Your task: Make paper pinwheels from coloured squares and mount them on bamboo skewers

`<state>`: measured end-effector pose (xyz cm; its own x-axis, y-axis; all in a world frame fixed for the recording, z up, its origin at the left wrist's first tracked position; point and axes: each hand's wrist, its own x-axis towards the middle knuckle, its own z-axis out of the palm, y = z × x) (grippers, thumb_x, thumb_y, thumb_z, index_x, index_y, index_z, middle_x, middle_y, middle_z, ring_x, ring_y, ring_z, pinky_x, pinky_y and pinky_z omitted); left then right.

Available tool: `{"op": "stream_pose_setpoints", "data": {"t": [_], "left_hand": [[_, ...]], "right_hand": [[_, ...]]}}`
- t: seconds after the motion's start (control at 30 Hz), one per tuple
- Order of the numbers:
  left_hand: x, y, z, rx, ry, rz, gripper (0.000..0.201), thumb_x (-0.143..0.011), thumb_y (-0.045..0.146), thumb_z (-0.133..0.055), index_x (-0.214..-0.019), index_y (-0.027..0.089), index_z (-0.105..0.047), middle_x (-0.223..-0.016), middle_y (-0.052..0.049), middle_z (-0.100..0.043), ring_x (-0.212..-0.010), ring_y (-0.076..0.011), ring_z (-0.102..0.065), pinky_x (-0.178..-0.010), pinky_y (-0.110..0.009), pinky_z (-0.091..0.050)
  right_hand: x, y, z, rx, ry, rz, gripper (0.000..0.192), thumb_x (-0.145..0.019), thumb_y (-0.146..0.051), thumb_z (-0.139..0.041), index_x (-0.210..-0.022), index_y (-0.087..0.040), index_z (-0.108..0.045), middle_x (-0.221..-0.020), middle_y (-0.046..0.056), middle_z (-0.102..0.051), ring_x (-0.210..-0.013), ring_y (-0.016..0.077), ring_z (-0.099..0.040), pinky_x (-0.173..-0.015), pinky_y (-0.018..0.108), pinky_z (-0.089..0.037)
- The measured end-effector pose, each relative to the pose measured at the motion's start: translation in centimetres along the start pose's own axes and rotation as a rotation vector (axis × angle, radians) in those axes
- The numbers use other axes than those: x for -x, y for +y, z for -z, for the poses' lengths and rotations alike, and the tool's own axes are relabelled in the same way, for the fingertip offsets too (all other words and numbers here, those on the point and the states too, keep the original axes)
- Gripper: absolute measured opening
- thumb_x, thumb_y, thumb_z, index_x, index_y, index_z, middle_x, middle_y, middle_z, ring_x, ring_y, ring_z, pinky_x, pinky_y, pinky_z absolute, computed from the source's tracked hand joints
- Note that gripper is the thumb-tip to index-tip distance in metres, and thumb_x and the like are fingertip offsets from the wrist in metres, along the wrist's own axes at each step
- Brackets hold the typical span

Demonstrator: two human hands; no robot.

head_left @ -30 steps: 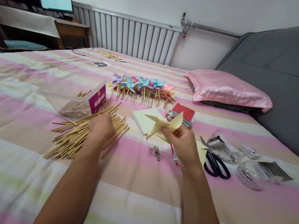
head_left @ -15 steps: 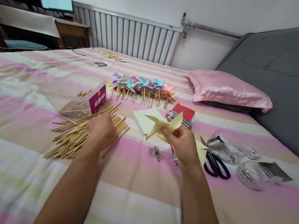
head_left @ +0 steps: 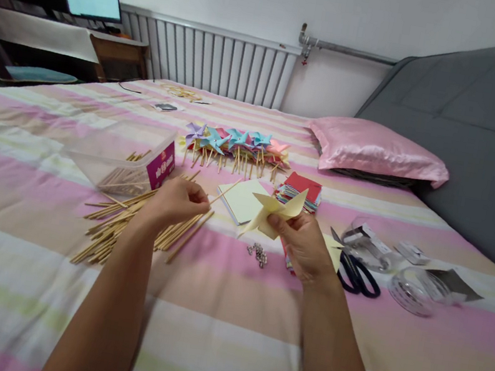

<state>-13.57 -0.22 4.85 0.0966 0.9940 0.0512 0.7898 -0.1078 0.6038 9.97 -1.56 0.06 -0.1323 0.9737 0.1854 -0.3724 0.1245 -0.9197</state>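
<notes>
My left hand (head_left: pixel 178 202) pinches one thin wooden stick (head_left: pixel 226 193), whose free end points up and to the right. Below that hand a loose heap of wooden sticks (head_left: pixel 113 233) lies on the bedspread. In my right hand (head_left: pixel 302 239) is a pale yellow paper pinwheel (head_left: pixel 278 211), its centre held between thumb and fingers. Between the hands sits a small pile of metal pins (head_left: pixel 258 254). Behind it lies a stack of pale yellow paper squares (head_left: pixel 245 200), and a stack of red and other coloured paper (head_left: pixel 301 188) is just beyond the pinwheel.
A clear plastic box (head_left: pixel 123 158) with sticks inside stands at the left. Finished pinwheels (head_left: pixel 236 140) lie in a row farther back. Dark-handled scissors (head_left: pixel 358 275) and clear round containers (head_left: pixel 414 291) are at the right, with a pink pillow (head_left: pixel 380 147) behind.
My left hand has risen from the stick heap and moved slightly right, now with one stick in its fingers. The right hand still holds the pinwheel, nearly in place.
</notes>
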Motion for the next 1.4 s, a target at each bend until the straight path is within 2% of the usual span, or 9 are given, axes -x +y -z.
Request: {"op": "stream_pose_setpoints", "data": {"t": [0.1, 0.2, 0.33, 0.43, 0.7, 1.03, 1.4], "left_hand": [[0.5, 0.7, -0.1, 0.285, -0.189, -0.170, 0.015, -0.068, 0.029, -0.063, -0.070, 0.014, -0.064, -0.065, -0.003, -0.065, -0.064, -0.0151, -0.060, -0.056, -0.023, -0.043], [0.8, 1.0, -0.1, 0.387, -0.288, -0.245, 0.016, -0.070, 0.028, -0.066, -0.074, 0.013, -0.063, -0.066, -0.003, -0.065, -0.063, -0.0131, -0.059, -0.056, -0.021, -0.044], [0.9, 1.1, 0.2, 0.356, -0.307, -0.324, 0.016, -0.071, 0.028, -0.067, -0.075, 0.013, -0.065, -0.068, -0.002, -0.065, -0.064, -0.0117, -0.058, -0.057, -0.020, -0.043], [0.8, 0.8, 0.3, 0.344, -0.334, -0.337, 0.016, -0.072, 0.028, -0.067, -0.075, 0.012, -0.066, -0.069, -0.002, -0.065, -0.064, -0.0115, -0.057, -0.058, -0.020, -0.042], [0.5, 0.2, 0.2, 0.289, -0.358, -0.374, 0.016, -0.075, 0.030, -0.064, -0.076, 0.014, -0.067, -0.072, -0.003, -0.066, -0.068, -0.0134, -0.057, -0.061, -0.023, -0.043], [0.7, -0.1, 0.6, 0.291, -0.375, -0.368, 0.020, -0.076, 0.032, -0.064, -0.079, 0.013, -0.068, -0.076, -0.005, -0.068, -0.070, -0.0154, -0.059, -0.062, -0.024, -0.044], [0.8, -0.4, 0.6, 0.343, -0.472, -0.337, 0.024, -0.079, 0.038, -0.061, -0.085, 0.015, -0.068, -0.081, -0.005, -0.067, -0.077, -0.0161, -0.060, -0.069, -0.026, -0.045]], "right_hand": [[0.2, -0.2, 0.1, 0.016, -0.091, 0.059, 0.016, -0.065, -0.028, -0.080, -0.079, -0.023, -0.073, -0.079, 0.000, -0.070, -0.075, 0.0141, -0.062, -0.071, 0.026, -0.049], [0.5, -0.7, 0.0, 0.086, -0.220, 0.180, 0.007, -0.068, -0.027, -0.078, -0.072, -0.023, -0.073, -0.077, 0.000, -0.066, -0.074, 0.0132, -0.060, -0.067, 0.025, -0.047], [0.7, -1.3, -0.2, 0.187, -0.218, 0.307, 0.008, -0.069, -0.020, -0.077, -0.073, -0.025, -0.074, -0.097, 0.001, -0.063, -0.089, 0.0146, -0.059, -0.077, 0.027, -0.047], [0.8, -1.5, -0.3, 0.221, -0.195, 0.386, 0.012, -0.069, -0.016, -0.077, -0.074, -0.027, -0.074, -0.105, 0.001, -0.063, -0.090, 0.0148, -0.059, -0.080, 0.029, -0.048], [0.9, -1.7, -0.5, 0.345, -0.126, 0.538, 0.018, -0.069, -0.011, -0.075, -0.078, -0.027, -0.074, -0.090, 0.001, -0.068, -0.091, 0.0172, -0.063, -0.083, 0.031, -0.048], [1.1, -1.9, -0.6, 0.402, -0.092, 0.567, 0.017, -0.069, -0.011, -0.075, -0.077, -0.026, -0.073, -0.088, 0.000, -0.070, -0.086, 0.0161, -0.065, -0.080, 0.030, -0.049], [1.3, -2.2, -0.8, 0.442, -0.080, 0.602, 0.018, -0.069, -0.011, -0.075, -0.078, -0.026, -0.073, -0.087, 0.000, -0.070, -0.084, 0.0159, -0.065, -0.077, 0.029, -0.050]]}}
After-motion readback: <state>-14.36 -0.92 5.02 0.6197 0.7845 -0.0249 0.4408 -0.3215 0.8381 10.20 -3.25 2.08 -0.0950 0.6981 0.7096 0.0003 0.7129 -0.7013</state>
